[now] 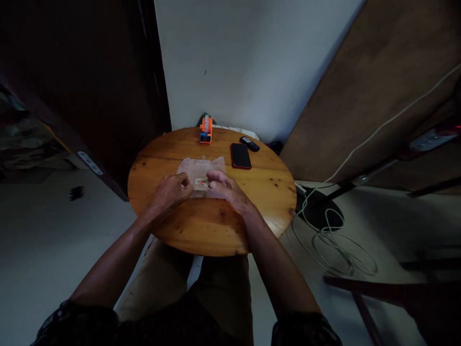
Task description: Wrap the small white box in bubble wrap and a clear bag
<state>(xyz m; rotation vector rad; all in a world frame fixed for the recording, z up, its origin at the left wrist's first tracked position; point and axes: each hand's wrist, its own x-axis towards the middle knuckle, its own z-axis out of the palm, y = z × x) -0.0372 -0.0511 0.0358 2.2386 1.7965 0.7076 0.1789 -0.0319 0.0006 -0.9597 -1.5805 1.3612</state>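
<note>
A small pale box with a red mark lies on a crumpled, whitish sheet that looks like bubble wrap, near the middle of the round table. My left hand is at the box's left, thumb and fingers curled together over the sheet's near left edge; what they pinch, if anything, is hidden. At the box's right is my right hand, its fingers bent and somewhat apart, the tips close to the box's right edge. Whether those fingertips touch the box, I cannot tell.
An orange tape dispenser stands at the back of the wooden table. A dark phone with a red edge and a small black keypad phone or remote lie right of the sheet. White cable coils on the floor at right.
</note>
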